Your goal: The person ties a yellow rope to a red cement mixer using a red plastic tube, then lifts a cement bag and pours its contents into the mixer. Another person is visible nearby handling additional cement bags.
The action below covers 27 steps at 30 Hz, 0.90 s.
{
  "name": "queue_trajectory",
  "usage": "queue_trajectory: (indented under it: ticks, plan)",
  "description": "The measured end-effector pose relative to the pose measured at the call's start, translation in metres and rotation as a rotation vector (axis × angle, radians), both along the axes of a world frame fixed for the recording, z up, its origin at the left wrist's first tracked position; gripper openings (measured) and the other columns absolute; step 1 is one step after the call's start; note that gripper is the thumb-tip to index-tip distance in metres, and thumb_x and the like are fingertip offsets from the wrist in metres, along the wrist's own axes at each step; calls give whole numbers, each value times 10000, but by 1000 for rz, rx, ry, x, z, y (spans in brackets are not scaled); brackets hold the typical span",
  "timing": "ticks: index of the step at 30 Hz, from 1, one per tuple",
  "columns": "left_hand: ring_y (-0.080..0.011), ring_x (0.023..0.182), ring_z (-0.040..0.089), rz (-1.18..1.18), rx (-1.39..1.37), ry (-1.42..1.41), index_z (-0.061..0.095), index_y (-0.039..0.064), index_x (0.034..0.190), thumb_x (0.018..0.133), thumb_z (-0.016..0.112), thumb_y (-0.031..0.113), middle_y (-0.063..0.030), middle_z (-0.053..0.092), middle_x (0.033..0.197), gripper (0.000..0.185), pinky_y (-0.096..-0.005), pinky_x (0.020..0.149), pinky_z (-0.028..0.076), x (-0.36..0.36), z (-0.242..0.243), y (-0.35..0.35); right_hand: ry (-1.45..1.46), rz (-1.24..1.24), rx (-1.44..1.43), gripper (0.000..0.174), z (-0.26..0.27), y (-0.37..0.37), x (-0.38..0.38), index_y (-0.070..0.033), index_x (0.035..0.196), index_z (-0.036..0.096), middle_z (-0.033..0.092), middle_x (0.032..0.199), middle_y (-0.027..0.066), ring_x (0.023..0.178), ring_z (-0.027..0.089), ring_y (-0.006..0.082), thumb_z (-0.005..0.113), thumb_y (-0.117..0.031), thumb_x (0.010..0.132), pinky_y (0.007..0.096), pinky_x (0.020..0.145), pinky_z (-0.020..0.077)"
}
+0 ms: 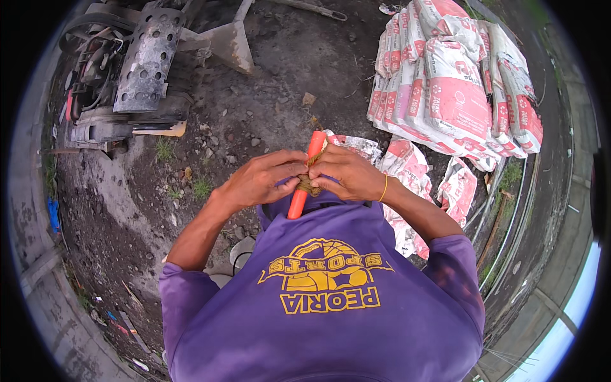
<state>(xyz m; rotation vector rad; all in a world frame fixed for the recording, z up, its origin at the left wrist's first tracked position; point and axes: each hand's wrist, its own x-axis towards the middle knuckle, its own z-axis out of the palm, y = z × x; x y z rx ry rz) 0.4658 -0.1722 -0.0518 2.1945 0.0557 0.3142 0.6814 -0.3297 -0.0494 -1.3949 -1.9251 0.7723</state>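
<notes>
An orange-red tube or rod [297, 204] lies at a slant in front of my chest, close to my purple shirt. Brown rope [310, 185] is wound and knotted around its middle. My left hand [271, 177] pinches the rope wrap from the left side, its fingertips against the rope and tube. From the right, my right hand [344, 173] has thumb and fingers closed on the rope near the knot and along the tube's upper part. A yellow band circles the right wrist. The fingers partly hide the rope.
Stacked cement bags [456, 90] stand at the upper right, with crumpled bags [405, 164] on the ground below them. An engine-driven machine with a perforated metal cylinder [149, 62] is at the upper left. Stones and weeds [202, 187] dot the dirt ground.
</notes>
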Motion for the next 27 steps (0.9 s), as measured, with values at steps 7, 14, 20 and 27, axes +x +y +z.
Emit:
queue_trajectory:
  ticks: [7,14,20,27]
  plan:
    - [-347,919,696,-129,-230,108,638,44,1047,818,671,52,-112,686,1080,231,-412,778,573,-5,-7,-4,-99,129,70,167,8,-5,-19,-53,1045,660,631,1028,68,1003,568,267,674,-188,947,413,931,466]
    - [-312,1348,541,-116,-942,236,597,64,1334,770,634,-16,-130,422,1534,571,-476,1111,516,-12,-33,-9,-70,173,43,224,7,-8,-26,-27,1101,667,652,1096,91,1085,593,306,736,-118,909,435,957,475]
    - [-318,1368,520,-231,-1075,68,574,61,1421,706,606,-2,-179,398,1511,719,-464,1126,505,-3,-37,-1,50,189,103,257,19,4,-29,-23,1104,673,660,1085,96,1064,614,308,769,-77,872,426,924,504]
    - [-260,1249,581,14,-652,-7,715,13,1220,708,642,18,-175,431,1422,517,-405,1021,588,7,-12,21,-11,4,258,216,14,17,-22,-48,1049,683,674,1035,66,973,603,268,773,-114,864,398,870,493]
